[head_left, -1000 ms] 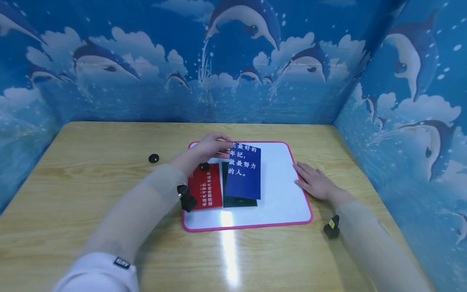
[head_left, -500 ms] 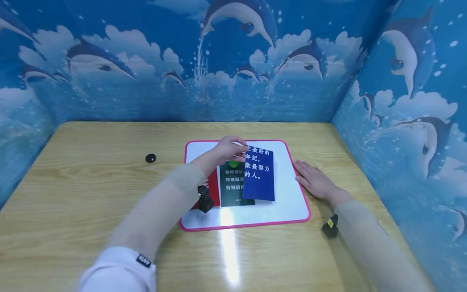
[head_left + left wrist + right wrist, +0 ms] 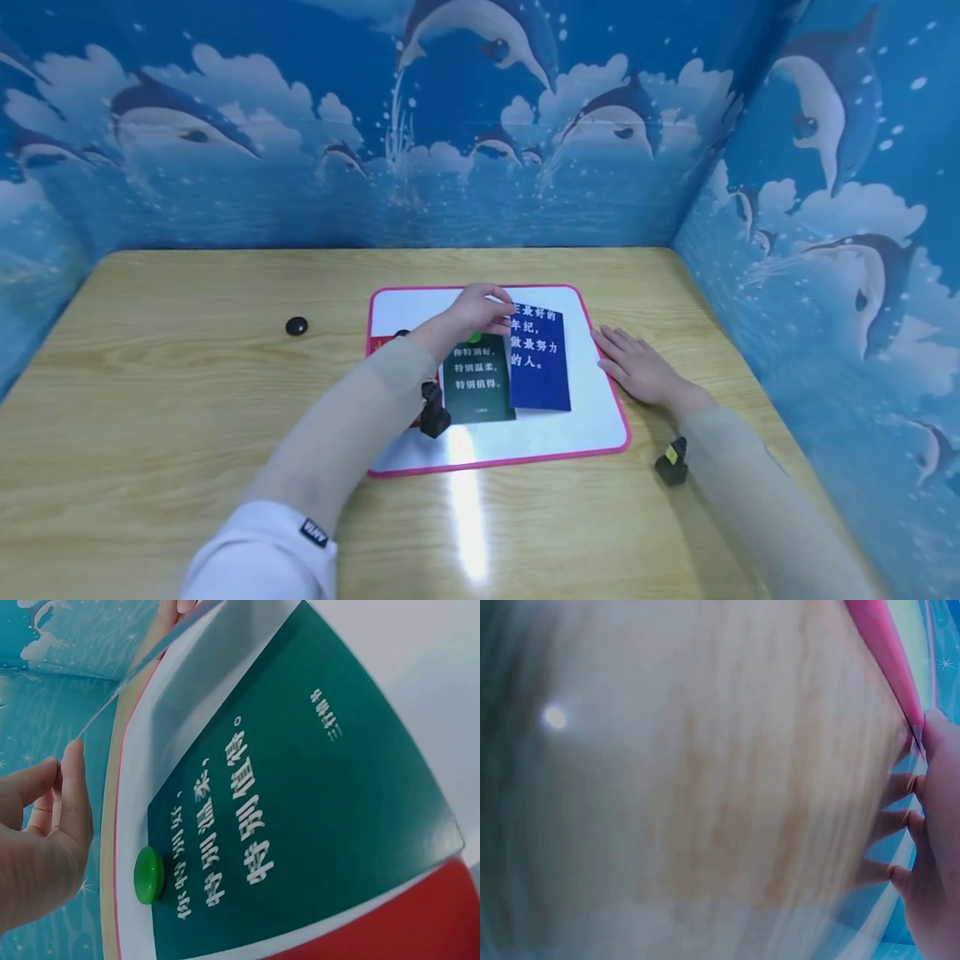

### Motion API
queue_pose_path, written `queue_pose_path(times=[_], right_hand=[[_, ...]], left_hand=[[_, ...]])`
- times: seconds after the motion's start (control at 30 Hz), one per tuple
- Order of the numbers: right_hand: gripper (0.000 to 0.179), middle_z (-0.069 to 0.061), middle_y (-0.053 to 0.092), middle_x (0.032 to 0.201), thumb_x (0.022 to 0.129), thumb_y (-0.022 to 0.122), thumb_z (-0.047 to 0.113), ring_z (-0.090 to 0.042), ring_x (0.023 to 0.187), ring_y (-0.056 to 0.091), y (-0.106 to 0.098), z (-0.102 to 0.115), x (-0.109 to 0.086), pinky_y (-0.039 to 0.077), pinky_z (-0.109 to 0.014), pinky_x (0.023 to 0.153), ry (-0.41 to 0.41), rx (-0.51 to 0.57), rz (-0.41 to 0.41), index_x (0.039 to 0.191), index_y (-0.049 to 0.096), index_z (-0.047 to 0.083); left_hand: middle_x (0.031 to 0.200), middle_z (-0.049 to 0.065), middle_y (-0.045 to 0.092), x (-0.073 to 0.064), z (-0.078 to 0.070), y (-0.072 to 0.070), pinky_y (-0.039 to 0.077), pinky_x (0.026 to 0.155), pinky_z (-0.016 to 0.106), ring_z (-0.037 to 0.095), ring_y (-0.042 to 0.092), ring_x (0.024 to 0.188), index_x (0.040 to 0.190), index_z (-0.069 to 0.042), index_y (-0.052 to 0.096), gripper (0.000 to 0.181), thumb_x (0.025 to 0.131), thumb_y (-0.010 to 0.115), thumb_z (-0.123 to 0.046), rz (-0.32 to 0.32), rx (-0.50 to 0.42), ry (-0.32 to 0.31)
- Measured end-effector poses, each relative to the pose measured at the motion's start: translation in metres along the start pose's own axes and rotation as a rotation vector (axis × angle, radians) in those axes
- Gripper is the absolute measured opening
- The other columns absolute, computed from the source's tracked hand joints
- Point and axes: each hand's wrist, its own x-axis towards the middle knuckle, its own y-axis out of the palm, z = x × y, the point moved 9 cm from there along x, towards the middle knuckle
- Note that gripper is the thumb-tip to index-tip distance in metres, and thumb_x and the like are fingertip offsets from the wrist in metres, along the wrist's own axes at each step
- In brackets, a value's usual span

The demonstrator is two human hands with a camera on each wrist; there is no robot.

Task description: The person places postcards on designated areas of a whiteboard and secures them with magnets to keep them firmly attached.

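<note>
Head view: blue card [image 3: 538, 358], pinched by left hand [image 3: 480, 310], could snag the green magnet [image 3: 148, 874]; right hand [image 3: 636, 367] lies flat, fingers straight.

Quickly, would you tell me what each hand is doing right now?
Left hand: pinching the blue card.
Right hand: open, flat on the table.
</note>
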Motion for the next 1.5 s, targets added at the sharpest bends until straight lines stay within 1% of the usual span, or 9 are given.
queue_pose_path(times=[0.17, 0.37, 0.57, 0.7, 0.9, 1.17, 1.27, 1.4, 1.5], right_hand=[[0.056, -0.018, 0.016, 0.156, 0.102, 0.029, 0.037, -0.042, 0.142, 0.011, -0.001, 0.002, 0.001, 0.011, -0.062, 0.113, 0.008, 0.006, 0.009, 0.150, 0.018, 0.010], [0.055, -0.019, 0.015, 0.156, 0.102, 0.029, 0.036, -0.042, 0.142, 0.010, -0.002, 0.003, 0.000, 0.011, -0.062, 0.113, 0.009, 0.004, 0.017, 0.150, 0.018, 0.010], [0.056, -0.018, 0.013, 0.156, 0.102, 0.028, 0.038, -0.042, 0.143, 0.008, 0.000, 0.001, 0.000, 0.009, -0.062, 0.113, 0.025, 0.014, 0.033, 0.150, 0.016, 0.010], [0.057, -0.017, 0.012, 0.157, 0.102, 0.026, 0.039, -0.041, 0.143, 0.007, 0.000, 0.001, 0.000, 0.008, -0.061, 0.114, 0.032, 0.016, 0.039, 0.150, 0.015, 0.011], [0.057, -0.020, 0.015, 0.155, 0.101, 0.029, 0.039, -0.043, 0.142, 0.010, -0.001, 0.002, 0.000, 0.010, -0.063, 0.112, 0.013, 0.037, 0.004, 0.149, 0.019, 0.010], [0.057, -0.020, 0.015, 0.155, 0.101, 0.029, 0.037, -0.044, 0.142, 0.010, -0.002, 0.003, -0.002, 0.009, -0.063, 0.112, 0.013, 0.044, 0.001, 0.149, 0.018, 0.009], [0.057, -0.020, 0.013, 0.156, 0.102, 0.029, 0.037, -0.043, 0.142, 0.009, -0.002, 0.003, -0.002, 0.008, -0.063, 0.113, 0.020, 0.035, 0.014, 0.150, 0.017, 0.009], [0.057, -0.019, 0.014, 0.156, 0.102, 0.028, 0.038, -0.043, 0.142, 0.009, -0.001, 0.002, -0.001, 0.009, -0.062, 0.113, 0.022, 0.008, 0.023, 0.150, 0.017, 0.010], [0.056, -0.019, 0.014, 0.156, 0.102, 0.029, 0.037, -0.043, 0.142, 0.010, 0.000, 0.002, 0.000, 0.009, -0.063, 0.113, 0.016, 0.005, 0.020, 0.150, 0.017, 0.009]], left_hand=[[0.087, 0.008, 0.056, 0.005, 0.004, 0.002, 0.058, 0.063, 0.025, 0.012, 0.059, 0.061, 0.111, 0.002, 0.053, 0.021, 0.091, 0.057, -0.003, -0.007, -0.007, -0.001], [0.086, 0.008, 0.056, 0.006, 0.009, 0.004, 0.059, 0.068, 0.027, 0.011, 0.059, 0.060, 0.115, 0.003, 0.053, 0.026, 0.091, 0.058, -0.006, -0.032, 0.040, -0.014], [0.080, 0.008, 0.057, 0.007, 0.012, 0.008, 0.058, 0.063, 0.024, 0.009, 0.059, 0.054, 0.115, 0.004, 0.053, 0.027, 0.090, 0.058, -0.006, -0.040, 0.050, -0.028], [0.089, 0.013, 0.061, 0.006, 0.013, 0.011, 0.057, 0.060, 0.022, 0.009, 0.059, 0.054, 0.116, 0.005, 0.053, 0.028, 0.090, 0.058, -0.006, -0.038, 0.021, -0.031], [0.115, 0.020, 0.061, 0.005, 0.013, 0.012, 0.058, 0.064, 0.023, 0.010, 0.060, 0.059, 0.121, 0.004, 0.052, 0.031, 0.093, 0.053, -0.011, -0.027, 0.028, -0.034], [0.113, 0.021, 0.061, -0.002, 0.014, 0.010, 0.058, 0.070, 0.025, 0.012, 0.062, 0.064, 0.131, 0.007, 0.043, 0.042, 0.096, 0.049, -0.016, -0.033, 0.079, -0.061], [0.114, 0.020, 0.061, -0.005, 0.013, 0.009, 0.058, 0.071, 0.025, 0.017, 0.066, 0.073, 0.132, 0.007, 0.043, 0.043, 0.096, 0.049, -0.017, -0.043, 0.105, -0.057], [0.117, 0.021, 0.060, -0.007, 0.012, 0.007, 0.058, 0.071, 0.025, 0.027, 0.068, 0.092, 0.132, 0.006, 0.043, 0.043, 0.096, 0.049, -0.017, -0.045, 0.125, -0.050], [0.117, 0.019, 0.061, -0.006, 0.012, 0.005, 0.058, 0.071, 0.025, 0.027, 0.067, 0.094, 0.132, 0.005, 0.044, 0.043, 0.096, 0.049, -0.018, -0.046, 0.132, -0.054]])
